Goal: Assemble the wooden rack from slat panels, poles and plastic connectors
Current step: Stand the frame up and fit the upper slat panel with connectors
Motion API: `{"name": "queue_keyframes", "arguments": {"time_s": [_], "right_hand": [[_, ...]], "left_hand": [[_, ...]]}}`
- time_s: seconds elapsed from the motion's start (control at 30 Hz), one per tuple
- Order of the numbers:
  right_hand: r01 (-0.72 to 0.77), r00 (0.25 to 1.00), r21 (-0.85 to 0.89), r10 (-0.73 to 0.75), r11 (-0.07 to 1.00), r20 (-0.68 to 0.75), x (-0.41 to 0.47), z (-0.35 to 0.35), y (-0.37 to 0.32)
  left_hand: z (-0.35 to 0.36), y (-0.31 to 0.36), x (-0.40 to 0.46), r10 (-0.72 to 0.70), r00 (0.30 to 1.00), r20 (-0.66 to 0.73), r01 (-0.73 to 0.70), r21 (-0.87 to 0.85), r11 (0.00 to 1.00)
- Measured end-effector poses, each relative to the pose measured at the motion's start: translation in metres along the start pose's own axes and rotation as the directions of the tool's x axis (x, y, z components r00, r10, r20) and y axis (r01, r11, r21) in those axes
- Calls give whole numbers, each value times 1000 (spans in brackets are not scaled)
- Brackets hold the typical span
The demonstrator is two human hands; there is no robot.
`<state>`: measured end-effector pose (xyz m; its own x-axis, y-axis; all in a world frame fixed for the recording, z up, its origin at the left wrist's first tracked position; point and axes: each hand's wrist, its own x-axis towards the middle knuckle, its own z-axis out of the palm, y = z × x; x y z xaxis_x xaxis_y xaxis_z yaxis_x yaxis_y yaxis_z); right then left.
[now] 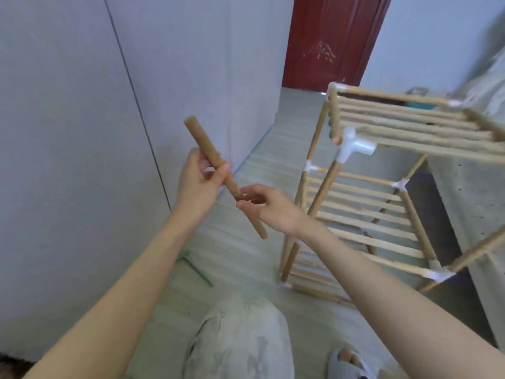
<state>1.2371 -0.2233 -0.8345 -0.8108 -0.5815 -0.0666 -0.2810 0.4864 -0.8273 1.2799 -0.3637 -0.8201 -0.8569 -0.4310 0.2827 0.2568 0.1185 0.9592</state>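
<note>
A: Largest first. The rack (382, 192) stands on the floor (246, 255) at about three o'clock from my hands, part built: two slat panels (363, 214) held level, one above the other, by upright poles and white connectors.

B: Where's the free socket?

A: On the top tier's near-left corner. That connector (355, 144) has one open stub pointing roughly toward me, slightly to four o'clock. It holds nothing. I judge that to be the seat for the next pole.

B: And the pole in hand?

A: The pole (218, 170) lies in front of me, well apart from the rack. Long axis runs from eleven o'clock, upper end, to five o'clock, lower end. So its lower end points loosely toward the rack's base, not at the open stub.

B: Hands?

A: Left hand (199, 181) is wrapped round the pole's middle, thumb over the top. Right hand (270, 209) pinches the shaft lower down with thumb and fingertips; the tip sticks out beyond it. Right hand is the nearer to the rack.

B: So the turn?

A: My reading: the pole goes over to two o'clock, and its axis swings to line up with the stub before pushing in. A second loose pole (289, 262) leans at the rack's near foot.
</note>
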Motion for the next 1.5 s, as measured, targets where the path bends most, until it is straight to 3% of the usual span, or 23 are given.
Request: {"name": "queue_keyframes", "arguments": {"time_s": [0.1,0.2,0.27,0.43,0.47,0.5,0.6,0.63,0.67,0.7,0.73,0.77,0.8,0.87,1.0,1.1,1.2,1.3,1.4,1.5], "right_hand": [[123,984,-146,-140,982,-113,-38,-34,-17],[183,963,-96,-198,978,-183,-74,-71,-18],[161,952,-112,-184,981,-245,-99,-97,-13],[31,874,-352,-196,936,-444,-150,-165,16],[-12,834,-419,-222,908,-504,-157,-173,21],[-64,747,-492,-285,868,-601,-161,-178,28],[-189,357,-598,-512,779,-781,-168,-177,38],[-180,293,-587,-527,789,-798,-170,-174,41],[-128,299,-530,-477,838,-827,-171,-169,41],[-38,360,-381,-343,924,-868,-171,-165,40],[68,482,-116,-134,991,-866,-171,-164,36],[173,626,209,57,962,-777,-169,-165,33],[245,737,485,164,840,-656,-166,-168,31],[337,832,753,196,565,-519,-157,-175,28],[470,801,844,277,258,-531,-138,-183,24],[537,694,785,367,311,-620,-130,-190,31],[550,577,703,404,450,-710,-129,-193,47],[524,581,711,414,469,-701,-127,-191,56],[513,657,769,403,380,-637,-123,-189,59],[513,682,790,400,335,-612,-119,-188,62]], "left_hand": [[24,49,-21,59,998,29,-52,-183,982],[55,82,-38,55,997,47,-38,-300,953],[77,95,-46,33,997,69,-8,-339,941],[119,113,-55,-20,985,173,90,-407,909],[126,114,-55,-42,979,199,127,-437,891],[132,114,-55,-67,973,220,167,-477,863],[149,112,-47,-140,954,265,283,-642,713],[154,111,-44,-156,948,276,308,-683,663],[159,109,-42,-168,943,286,326,-707,628],[164,107,-40,-172,939,299,340,-716,610],[170,104,-40,-170,933,316,352,-713,607],[175,102,-41,-162,928,336,361,-698,619],[180,100,-42,-148,923,355,362,-670,649],[186,95,-44,-116,922,370,326,-575,751],[188,86,-31,-73,957,280,162,-307,938],[184,72,-10,131,985,115,-139,65,988],[179,52,10,291,909,300,-404,451,796],[181,36,20,311,834,456,-530,501,684],[184,28,24,355,774,524,-605,448,658],[185,24,26,366,751,550,-615,380,691]]}}
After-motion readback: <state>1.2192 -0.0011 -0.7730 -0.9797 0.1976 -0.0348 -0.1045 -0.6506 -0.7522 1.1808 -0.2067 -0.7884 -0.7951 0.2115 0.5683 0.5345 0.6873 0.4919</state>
